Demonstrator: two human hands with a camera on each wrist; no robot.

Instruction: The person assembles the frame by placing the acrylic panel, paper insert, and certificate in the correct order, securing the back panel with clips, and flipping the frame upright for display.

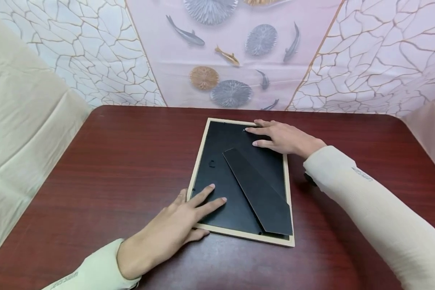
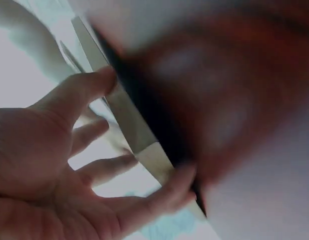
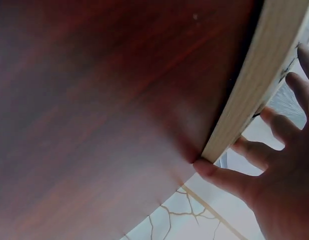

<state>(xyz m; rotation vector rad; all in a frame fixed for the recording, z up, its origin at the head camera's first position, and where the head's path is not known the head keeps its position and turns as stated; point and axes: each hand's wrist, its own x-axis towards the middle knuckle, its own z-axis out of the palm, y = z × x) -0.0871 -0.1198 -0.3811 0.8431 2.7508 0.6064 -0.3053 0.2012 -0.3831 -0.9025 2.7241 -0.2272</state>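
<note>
A picture frame lies with its back up on the table, light wood rim around a black backing. Its black easel stand slants across the backing toward the near right corner. My left hand rests spread over the near left corner. Two of its fingers lie on the backing and the thumb is against the near edge. At the far right corner, my right hand touches the backing and rim with extended fingers. In the right wrist view, a fingertip of the right hand meets the frame's wooden side.
The dark red wooden table spreads around the frame. Behind it hangs a patterned cloth with fish and round shapes. A pale cloth hangs at the left. A small black ring is on the backing.
</note>
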